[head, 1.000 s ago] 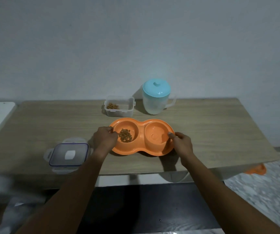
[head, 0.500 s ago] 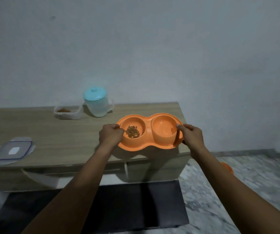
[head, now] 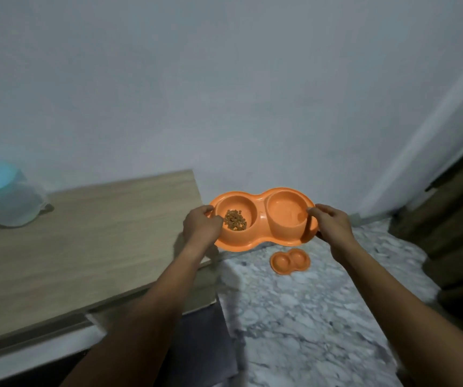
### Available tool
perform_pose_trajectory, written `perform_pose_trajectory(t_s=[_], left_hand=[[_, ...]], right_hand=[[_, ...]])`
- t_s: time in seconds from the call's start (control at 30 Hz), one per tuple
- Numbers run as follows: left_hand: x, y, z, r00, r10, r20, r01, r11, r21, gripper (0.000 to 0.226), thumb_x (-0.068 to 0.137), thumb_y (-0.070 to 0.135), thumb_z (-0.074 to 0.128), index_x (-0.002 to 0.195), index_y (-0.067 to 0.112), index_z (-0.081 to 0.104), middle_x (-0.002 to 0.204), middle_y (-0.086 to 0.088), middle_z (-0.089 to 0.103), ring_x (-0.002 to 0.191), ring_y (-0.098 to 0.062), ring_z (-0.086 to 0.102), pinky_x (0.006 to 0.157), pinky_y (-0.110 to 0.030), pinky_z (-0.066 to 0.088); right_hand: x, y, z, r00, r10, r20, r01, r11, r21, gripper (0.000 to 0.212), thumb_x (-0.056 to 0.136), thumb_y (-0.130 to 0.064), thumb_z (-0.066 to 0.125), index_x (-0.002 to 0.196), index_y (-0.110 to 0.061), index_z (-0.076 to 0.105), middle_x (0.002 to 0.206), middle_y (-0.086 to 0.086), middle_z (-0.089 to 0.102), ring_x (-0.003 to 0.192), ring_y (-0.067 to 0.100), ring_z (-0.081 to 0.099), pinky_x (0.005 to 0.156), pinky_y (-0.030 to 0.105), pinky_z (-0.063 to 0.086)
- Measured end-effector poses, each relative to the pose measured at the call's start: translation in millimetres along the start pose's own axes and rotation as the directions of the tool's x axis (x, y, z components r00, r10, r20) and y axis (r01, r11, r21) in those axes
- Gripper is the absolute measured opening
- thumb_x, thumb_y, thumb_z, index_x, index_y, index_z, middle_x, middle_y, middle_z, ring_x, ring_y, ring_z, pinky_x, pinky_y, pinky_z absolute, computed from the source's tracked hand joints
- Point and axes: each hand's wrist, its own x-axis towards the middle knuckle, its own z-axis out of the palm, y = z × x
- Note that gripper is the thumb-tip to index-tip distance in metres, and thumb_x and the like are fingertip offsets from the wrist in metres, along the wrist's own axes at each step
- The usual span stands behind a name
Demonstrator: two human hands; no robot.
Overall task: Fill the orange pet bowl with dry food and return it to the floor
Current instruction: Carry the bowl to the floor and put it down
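As left hand [head: 201,227], right hand [head: 332,226] hold one bowl [head: 261,219], floor bowl [head: 290,261]

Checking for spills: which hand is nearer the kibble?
Left. The left hand grips the rim of the orange bowl beside the kibble; the right hand grips the opposite end, past the other compartment.

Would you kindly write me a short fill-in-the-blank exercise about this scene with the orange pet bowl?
1. Held by the left hand and right hand, the orange pet bowl has dry food in its ___ compartment.
2. A second orange bowl lies on the ___.
3. The blue-lidded jug stands on the ___.
Missing words: left; floor; table.
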Motion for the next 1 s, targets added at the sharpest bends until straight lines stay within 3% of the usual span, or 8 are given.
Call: perform_pose_trajectory(t_s=[0.33,0.4,0.5,0.6,0.7,0.83,0.93,1.0], left_hand=[[72,-3,150,0.995,-0.036,0.091,0.029,0.997,0.076,0.046,0.085,0.016,0.063,0.131,0.013,0.060,0.130,-0.008,0.062,0.118,-0.028,0.059,0.099,-0.038,0.049],[97,-24,191,0.995,-0.071,0.069,0.065,0.994,0.088,0.042,0.082,0.012,0.063,0.123,0.011,0.065,0.122,-0.008,0.066,0.111,-0.026,0.061,0.096,-0.037,0.050],[128,-68,248,0.983,-0.184,0.009,0.181,0.975,0.127,0.020,0.079,0.006,0.058,0.094,0.011,0.071,0.091,-0.005,0.070,0.084,-0.021,0.061,0.076,-0.031,0.048],[170,-137,312,0.963,-0.253,-0.091,0.262,0.959,0.109,0.025,0.079,0.011,0.058,0.098,0.013,0.074,0.090,-0.003,0.073,0.086,-0.023,0.066,0.074,-0.032,0.050],[222,-229,381,0.928,-0.348,-0.133,0.362,0.926,0.104,0.023,0.084,0.011,0.056,0.092,0.027,0.070,0.081,0.007,0.067,0.080,-0.019,0.064,0.071,-0.032,0.050],[285,-365,457,0.889,-0.401,-0.222,0.424,0.903,0.068,0.016,0.086,0.016,0.056,0.090,0.021,0.071,0.085,-0.003,0.071,0.082,-0.025,0.067,0.076,-0.042,0.058],[328,-449,498,0.883,-0.398,-0.248,0.421,0.906,0.049,0.034,0.082,0.007,0.057,0.111,0.018,0.071,0.102,-0.007,0.072,0.097,-0.026,0.066,0.085,-0.041,0.056],[352,-496,519,0.865,-0.433,-0.252,0.451,0.892,0.016,0.044,0.083,0.005,0.057,0.124,0.019,0.066,0.112,-0.006,0.069,0.103,-0.024,0.064,0.088,-0.037,0.054]], right_hand=[[130,68,-56,0.992,0.122,-0.021,-0.123,0.992,-0.038,0.037,0.089,-0.025,0.071,0.124,-0.014,0.071,0.116,0.004,0.071,0.108,0.027,0.067,0.094,0.052,0.058],[168,98,-54,0.988,0.152,0.015,-0.151,0.987,-0.047,0.032,0.091,-0.020,0.069,0.122,-0.011,0.070,0.112,0.001,0.071,0.102,0.022,0.067,0.094,0.051,0.058],[222,160,-42,0.977,0.190,0.094,-0.183,0.980,-0.075,0.017,0.094,-0.013,0.067,0.109,-0.020,0.069,0.102,-0.006,0.069,0.096,0.014,0.066,0.094,0.048,0.058],[288,242,-15,0.961,0.244,0.127,-0.230,0.966,-0.116,0.028,0.091,-0.015,0.071,0.118,-0.020,0.073,0.117,-0.001,0.072,0.109,0.023,0.068,0.098,0.052,0.056],[363,341,21,0.947,0.266,0.181,-0.235,0.956,-0.174,0.025,0.088,-0.017,0.074,0.104,-0.037,0.076,0.107,-0.007,0.074,0.105,0.023,0.071,0.096,0.054,0.057],[440,470,80,0.930,0.281,0.237,-0.233,0.949,-0.212,0.021,0.088,-0.018,0.075,0.097,-0.036,0.073,0.098,-0.003,0.068,0.100,0.034,0.070,0.092,0.059,0.057],[487,559,121,0.928,0.282,0.245,-0.230,0.948,-0.218,0.025,0.080,-0.026,0.077,0.105,-0.026,0.075,0.091,-0.003,0.066,0.090,0.031,0.070,0.090,0.059,0.058],[511,616,147,0.925,0.278,0.258,-0.221,0.948,-0.230,0.010,0.078,-0.026,0.075,0.088,-0.030,0.076,0.084,-0.004,0.064,0.084,0.024,0.065,0.089,0.058,0.057]])
